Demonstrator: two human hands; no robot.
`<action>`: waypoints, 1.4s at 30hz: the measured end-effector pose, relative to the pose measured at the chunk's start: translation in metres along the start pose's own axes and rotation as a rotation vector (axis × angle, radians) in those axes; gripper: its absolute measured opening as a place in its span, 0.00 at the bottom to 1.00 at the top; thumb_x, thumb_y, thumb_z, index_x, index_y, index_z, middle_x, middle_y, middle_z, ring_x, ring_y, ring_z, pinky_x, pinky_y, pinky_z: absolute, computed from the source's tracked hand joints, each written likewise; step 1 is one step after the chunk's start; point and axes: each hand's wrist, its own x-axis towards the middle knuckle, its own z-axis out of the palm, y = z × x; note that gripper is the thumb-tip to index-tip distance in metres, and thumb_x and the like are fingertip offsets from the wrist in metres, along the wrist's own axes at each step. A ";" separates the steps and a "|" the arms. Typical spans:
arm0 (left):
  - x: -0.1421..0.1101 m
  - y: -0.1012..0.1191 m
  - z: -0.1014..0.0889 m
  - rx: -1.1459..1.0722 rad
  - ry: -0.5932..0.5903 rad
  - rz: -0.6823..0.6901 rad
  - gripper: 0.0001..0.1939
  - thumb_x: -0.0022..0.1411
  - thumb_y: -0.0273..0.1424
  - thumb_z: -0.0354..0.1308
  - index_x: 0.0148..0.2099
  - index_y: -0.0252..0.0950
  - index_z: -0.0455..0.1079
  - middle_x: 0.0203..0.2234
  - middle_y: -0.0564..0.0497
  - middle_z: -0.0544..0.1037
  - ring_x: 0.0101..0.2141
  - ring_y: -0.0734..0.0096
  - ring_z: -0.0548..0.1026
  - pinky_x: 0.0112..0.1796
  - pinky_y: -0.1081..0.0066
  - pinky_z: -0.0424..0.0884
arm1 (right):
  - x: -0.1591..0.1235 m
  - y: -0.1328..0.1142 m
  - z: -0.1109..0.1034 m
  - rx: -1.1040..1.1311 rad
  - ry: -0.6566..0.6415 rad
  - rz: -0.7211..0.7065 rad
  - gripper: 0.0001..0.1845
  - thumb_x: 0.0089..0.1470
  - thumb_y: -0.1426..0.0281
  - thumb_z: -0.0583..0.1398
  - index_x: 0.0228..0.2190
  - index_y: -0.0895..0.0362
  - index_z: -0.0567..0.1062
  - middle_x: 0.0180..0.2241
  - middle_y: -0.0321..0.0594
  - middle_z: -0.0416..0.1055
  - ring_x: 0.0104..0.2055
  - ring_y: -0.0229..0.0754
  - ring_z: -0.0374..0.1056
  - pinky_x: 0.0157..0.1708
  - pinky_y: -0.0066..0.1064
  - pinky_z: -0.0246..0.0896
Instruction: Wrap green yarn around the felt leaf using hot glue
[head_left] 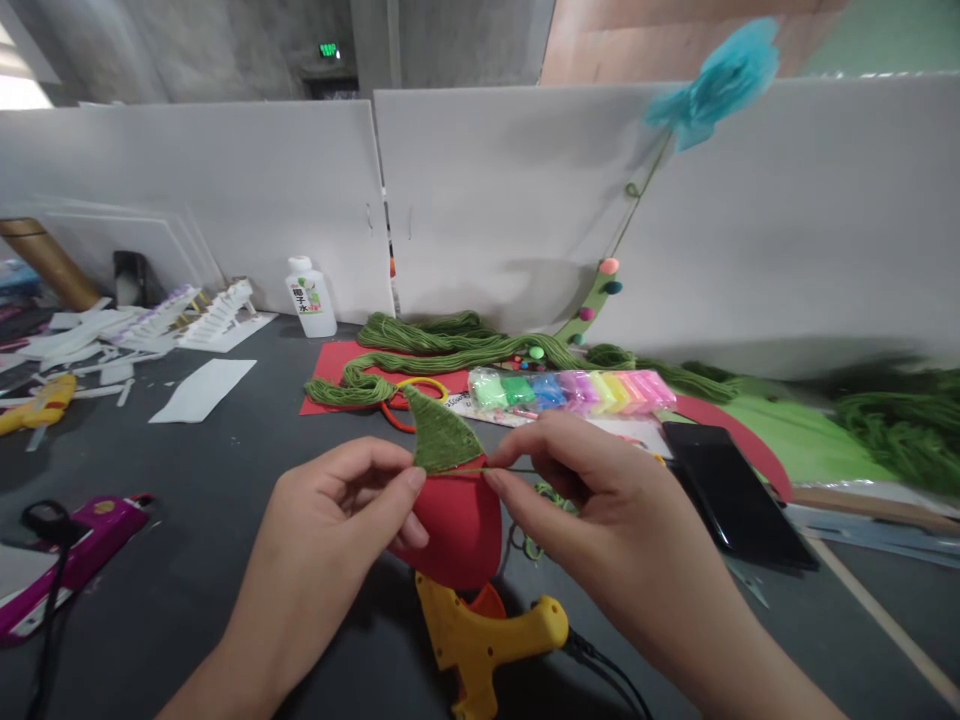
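Observation:
Between my two hands is a red paper cutout (461, 525) with a rounded lower end; its pointed top is covered with rows of green yarn (442, 430). My left hand (341, 520) pinches the cutout's left edge between thumb and fingers. Thumb and forefinger of my right hand (577, 480) are closed on a green yarn strand at the right edge. That strand runs straight across the red paper, just under the covered part. Below the cutout lies a yellow hot glue gun (487, 640), its cord leading off to the lower right.
Behind my hands lie green yarn skeins (450, 360) and a pack of coloured clay (574, 390). A black phone (735, 490) is at right, a white bottle (311, 298) at back left. A purple tool (82, 570) and a second yellow glue gun (41, 402) lie left.

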 end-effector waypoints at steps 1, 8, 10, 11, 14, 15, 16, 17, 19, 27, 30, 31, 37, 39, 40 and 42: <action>0.001 -0.001 0.000 -0.016 -0.010 -0.007 0.05 0.52 0.32 0.61 0.30 0.37 0.71 0.12 0.58 0.74 0.17 0.77 0.72 0.22 0.81 0.69 | 0.000 0.000 0.000 0.011 -0.002 0.014 0.05 0.45 0.76 0.59 0.24 0.55 0.73 0.17 0.28 0.57 0.19 0.32 0.53 0.19 0.24 0.49; 0.004 -0.004 -0.001 -0.064 -0.037 -0.015 0.06 0.52 0.32 0.61 0.32 0.36 0.70 0.12 0.58 0.74 0.17 0.77 0.71 0.22 0.79 0.69 | 0.001 0.001 0.000 0.079 -0.026 0.088 0.04 0.46 0.74 0.59 0.23 0.55 0.72 0.16 0.28 0.53 0.18 0.32 0.50 0.17 0.23 0.47; 0.004 -0.003 -0.001 -0.051 -0.045 -0.014 0.05 0.52 0.32 0.60 0.32 0.36 0.70 0.12 0.58 0.74 0.17 0.77 0.71 0.22 0.79 0.68 | 0.001 0.002 0.000 0.084 -0.038 0.084 0.04 0.46 0.74 0.58 0.23 0.55 0.72 0.16 0.28 0.53 0.18 0.32 0.50 0.17 0.23 0.47; 0.004 -0.003 -0.001 -0.044 -0.047 -0.013 0.05 0.52 0.32 0.60 0.31 0.37 0.70 0.12 0.58 0.74 0.17 0.77 0.71 0.22 0.79 0.68 | 0.001 0.002 0.000 0.084 -0.044 0.083 0.04 0.46 0.74 0.58 0.23 0.55 0.73 0.15 0.28 0.53 0.18 0.32 0.50 0.17 0.23 0.46; 0.002 -0.003 -0.002 -0.026 -0.051 -0.015 0.04 0.52 0.31 0.60 0.31 0.37 0.70 0.12 0.58 0.73 0.17 0.77 0.71 0.22 0.79 0.68 | 0.002 0.002 0.000 0.089 -0.060 0.080 0.05 0.46 0.74 0.58 0.23 0.55 0.74 0.15 0.28 0.53 0.17 0.31 0.50 0.16 0.23 0.45; 0.002 -0.003 -0.002 -0.022 -0.053 -0.016 0.04 0.52 0.31 0.60 0.31 0.37 0.70 0.12 0.58 0.73 0.17 0.77 0.71 0.22 0.79 0.68 | 0.002 0.002 -0.001 0.095 -0.063 0.078 0.06 0.46 0.74 0.58 0.23 0.55 0.75 0.15 0.28 0.54 0.17 0.31 0.50 0.16 0.23 0.45; 0.001 -0.003 -0.002 -0.021 -0.055 -0.017 0.03 0.52 0.31 0.60 0.31 0.37 0.70 0.12 0.58 0.73 0.17 0.77 0.71 0.22 0.79 0.67 | 0.002 0.002 -0.001 0.100 -0.065 0.076 0.06 0.46 0.75 0.58 0.23 0.55 0.75 0.14 0.28 0.54 0.17 0.31 0.50 0.16 0.23 0.45; 0.001 -0.003 -0.003 -0.023 -0.057 -0.018 0.03 0.52 0.31 0.60 0.30 0.37 0.70 0.12 0.58 0.73 0.17 0.77 0.70 0.22 0.79 0.67 | 0.001 0.002 -0.001 0.107 -0.070 0.074 0.07 0.46 0.75 0.58 0.23 0.55 0.75 0.14 0.28 0.54 0.17 0.31 0.49 0.16 0.23 0.44; 0.001 -0.003 -0.003 -0.035 -0.065 -0.019 0.03 0.52 0.31 0.60 0.30 0.37 0.70 0.12 0.58 0.72 0.17 0.77 0.70 0.22 0.79 0.67 | 0.001 0.003 -0.001 0.122 -0.083 0.072 0.07 0.47 0.75 0.58 0.23 0.55 0.76 0.14 0.28 0.54 0.17 0.31 0.50 0.16 0.23 0.44; 0.002 -0.006 -0.003 -0.123 -0.172 -0.067 0.06 0.53 0.34 0.60 0.32 0.37 0.71 0.11 0.58 0.72 0.16 0.78 0.68 0.21 0.79 0.65 | 0.004 0.002 -0.001 0.269 -0.171 0.196 0.07 0.45 0.76 0.56 0.21 0.57 0.73 0.14 0.29 0.57 0.18 0.31 0.50 0.15 0.22 0.45; 0.003 -0.006 -0.003 -0.097 -0.232 -0.061 0.07 0.55 0.35 0.59 0.30 0.37 0.71 0.10 0.59 0.71 0.14 0.80 0.67 0.21 0.80 0.63 | 0.006 0.002 -0.003 0.333 -0.217 0.241 0.07 0.44 0.76 0.56 0.20 0.58 0.73 0.16 0.30 0.59 0.19 0.31 0.51 0.16 0.21 0.46; 0.003 -0.006 -0.003 -0.082 -0.247 -0.054 0.07 0.55 0.35 0.58 0.29 0.37 0.71 0.10 0.59 0.71 0.14 0.81 0.67 0.21 0.81 0.63 | 0.006 0.003 -0.003 0.350 -0.234 0.250 0.06 0.44 0.76 0.56 0.20 0.58 0.73 0.16 0.30 0.60 0.19 0.31 0.52 0.17 0.21 0.46; 0.001 0.000 0.000 -0.009 -0.228 -0.043 0.10 0.58 0.35 0.55 0.26 0.37 0.70 0.09 0.59 0.69 0.14 0.79 0.66 0.21 0.80 0.64 | 0.007 0.011 -0.006 0.474 -0.321 0.290 0.06 0.47 0.72 0.57 0.21 0.57 0.73 0.18 0.30 0.62 0.21 0.31 0.53 0.19 0.22 0.47; 0.001 0.000 0.001 -0.013 -0.216 -0.038 0.11 0.57 0.35 0.55 0.25 0.37 0.70 0.09 0.58 0.69 0.14 0.79 0.66 0.20 0.79 0.64 | 0.007 0.013 -0.006 0.494 -0.345 0.288 0.06 0.47 0.71 0.58 0.22 0.57 0.73 0.18 0.29 0.60 0.20 0.30 0.51 0.18 0.22 0.45; 0.002 0.000 0.000 -0.024 -0.221 -0.034 0.10 0.57 0.35 0.56 0.25 0.37 0.70 0.09 0.58 0.68 0.14 0.79 0.66 0.20 0.79 0.63 | 0.007 0.013 -0.006 0.500 -0.353 0.289 0.06 0.47 0.71 0.58 0.22 0.57 0.73 0.17 0.29 0.59 0.19 0.30 0.50 0.18 0.23 0.44; 0.002 -0.002 0.000 -0.055 -0.247 -0.025 0.10 0.57 0.35 0.56 0.25 0.37 0.69 0.09 0.58 0.68 0.14 0.79 0.65 0.20 0.79 0.63 | 0.008 0.014 -0.006 0.508 -0.366 0.294 0.06 0.47 0.71 0.58 0.22 0.57 0.73 0.17 0.29 0.58 0.19 0.30 0.48 0.17 0.23 0.43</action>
